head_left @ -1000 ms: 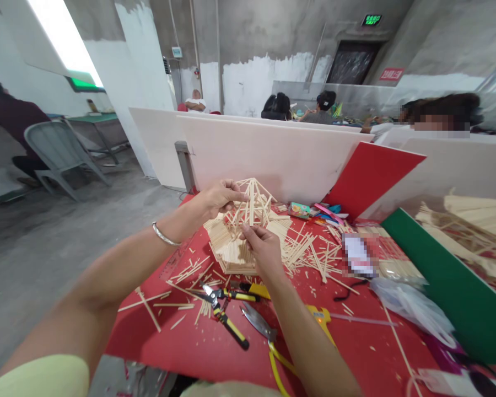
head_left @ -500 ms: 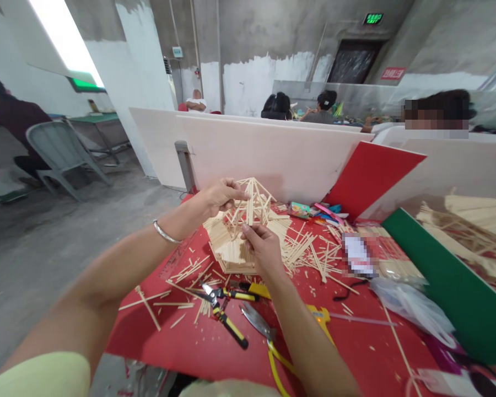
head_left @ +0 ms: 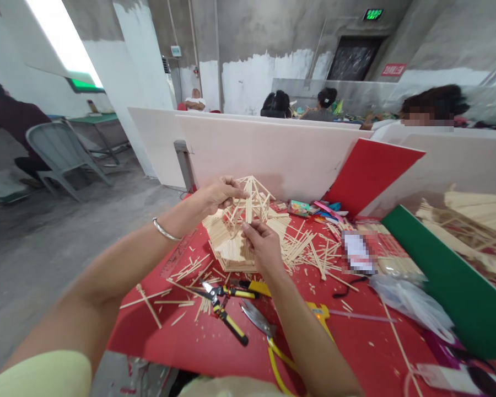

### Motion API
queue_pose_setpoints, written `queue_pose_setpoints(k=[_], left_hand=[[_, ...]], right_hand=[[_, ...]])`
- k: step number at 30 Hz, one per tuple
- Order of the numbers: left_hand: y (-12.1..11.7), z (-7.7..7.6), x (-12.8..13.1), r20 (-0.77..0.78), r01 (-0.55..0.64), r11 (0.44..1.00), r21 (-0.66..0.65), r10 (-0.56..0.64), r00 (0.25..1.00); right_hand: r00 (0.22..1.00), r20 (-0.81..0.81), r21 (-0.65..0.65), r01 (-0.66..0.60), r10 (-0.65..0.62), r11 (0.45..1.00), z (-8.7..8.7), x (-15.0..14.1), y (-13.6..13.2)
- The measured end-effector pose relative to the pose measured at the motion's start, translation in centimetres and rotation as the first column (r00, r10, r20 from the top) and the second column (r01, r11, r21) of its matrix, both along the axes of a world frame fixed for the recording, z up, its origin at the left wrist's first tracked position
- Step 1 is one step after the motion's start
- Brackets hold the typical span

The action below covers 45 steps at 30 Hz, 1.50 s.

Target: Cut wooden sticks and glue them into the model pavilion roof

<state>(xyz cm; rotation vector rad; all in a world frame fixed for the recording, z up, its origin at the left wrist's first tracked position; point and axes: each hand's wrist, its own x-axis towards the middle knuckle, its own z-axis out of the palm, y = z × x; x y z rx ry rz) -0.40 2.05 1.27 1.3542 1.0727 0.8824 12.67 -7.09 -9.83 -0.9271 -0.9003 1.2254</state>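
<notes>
Between my two hands a few short wooden sticks point(head_left: 248, 210) stand upright, side by side. My left hand point(head_left: 222, 195), closed, pinches their upper end; my right hand point(head_left: 265, 243) has thumb and fingers closed at the lower end. Directly behind them rises a peaked frame of wooden sticks point(head_left: 266, 199). Whether the held sticks touch this frame, I cannot tell. Below lies a base of sticks laid flat side by side point(head_left: 233, 251), partly covered by my right hand.
Loose sticks point(head_left: 310, 251) litter the red tabletop point(head_left: 157, 344). Yellow-and-black pruning shears point(head_left: 223, 314), yellow-handled scissors point(head_left: 258, 320) and a yellow glue gun point(head_left: 320, 313) lie near my right forearm. A white panel point(head_left: 240, 151) stands behind; a green board point(head_left: 442, 281) leans at right.
Both hands keep their grip on the sticks, almost unmoved. The view has shifted very slightly. At the upper right, a person's head has moved a little.
</notes>
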Motion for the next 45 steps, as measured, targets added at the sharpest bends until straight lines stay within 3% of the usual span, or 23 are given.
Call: queue_pose_setpoints(k=[9,45], left_hand=[[0.47,-0.66,-0.11,0.024,0.022,1.0,0.014,-0.023,0.999],[-0.41,-0.08,-0.1,0.021,0.071,0.997,0.033,-0.072,0.997]], right_hand=[[0.999,0.039,0.038,-0.009,0.007,0.999,-0.23,0.0,0.25],[0.997,0.067,0.031,0.025,-0.027,0.999,-0.34,0.12,-0.16]])
